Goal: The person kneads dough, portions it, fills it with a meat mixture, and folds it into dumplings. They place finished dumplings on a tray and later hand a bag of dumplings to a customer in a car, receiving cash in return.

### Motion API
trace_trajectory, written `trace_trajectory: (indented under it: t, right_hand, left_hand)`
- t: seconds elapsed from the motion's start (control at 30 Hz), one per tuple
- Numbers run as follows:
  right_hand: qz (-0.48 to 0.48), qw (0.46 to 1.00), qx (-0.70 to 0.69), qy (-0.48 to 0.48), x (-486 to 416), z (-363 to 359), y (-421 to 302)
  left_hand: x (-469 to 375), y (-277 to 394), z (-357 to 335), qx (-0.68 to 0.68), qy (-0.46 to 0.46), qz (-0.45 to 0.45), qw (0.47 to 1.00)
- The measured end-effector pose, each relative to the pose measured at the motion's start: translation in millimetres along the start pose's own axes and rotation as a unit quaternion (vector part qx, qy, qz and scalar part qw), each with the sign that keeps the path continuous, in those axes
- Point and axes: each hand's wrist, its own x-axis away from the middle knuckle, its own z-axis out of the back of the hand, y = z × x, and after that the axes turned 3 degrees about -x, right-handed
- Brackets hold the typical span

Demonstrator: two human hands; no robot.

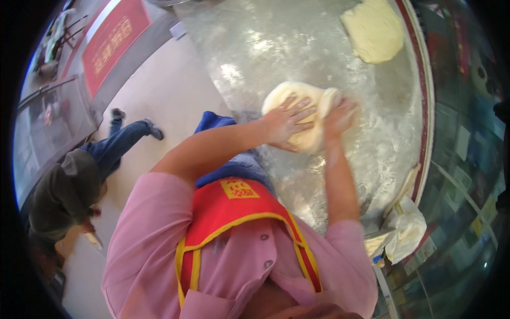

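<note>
Pale dough [293, 93] lies on a floured metal worktop [255, 44], its right side raised in a thick fold. My left hand [293, 119] rests palm down on the dough with its fingers spread. At the fold, my right hand [340, 113] is blurred, its fingers curled over the dough's right edge. Flour whitens the fingers of both hands. Farther up the worktop, near its right rim, sits a second flattened piece of dough [374, 32].
A raised red-and-white rim [425, 99] borders the worktop. A plastic bag [406, 229] sits by its lower right corner. Blue cloth [239, 163] shows below the red apron. At left, a person in jeans [71, 191] is on the pale floor near a red sign [115, 44].
</note>
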Motion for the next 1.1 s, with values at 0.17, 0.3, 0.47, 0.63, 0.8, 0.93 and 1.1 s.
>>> trace_trajectory:
  t: [0.17, 0.3, 0.47, 0.63, 0.8, 0.93, 1.1]
  right_hand:
    - [0.242, 0.935, 0.257, -0.039, -52, 25, 35]
    - [-0.079, 0.976, -0.185, -0.088, 30, 22, -23]
    - [0.160, 0.983, 0.087, -0.010, 11, -5, -65]
    - [0.170, 0.969, 0.170, 0.053, -101, -7, -31]
    - [0.001, 0.994, -0.004, -0.106, -25, 9, -89]
    - [0.185, 0.981, 0.037, -0.049, 6, 12, -117]
    - [0.250, 0.953, 0.150, 0.075, -139, -40, -63]
  left_hand:
    - [-24, -8, 61, 0.123, -0.053, 0.060, 0.989]
    - [26, -11, 36, 0.067, 0.013, 0.025, 0.997]
    - [15, 2, 11, -0.019, -0.060, 0.027, 0.998]
    - [-7, 7, 33, 0.096, -0.072, 0.071, 0.990]
    - [32, -10, 40, 0.088, 0.027, 0.078, 0.993]
    - [34, 10, 24, 0.047, -0.118, 0.100, 0.987]
    - [18, 22, 22, 0.117, -0.049, 0.117, 0.985]
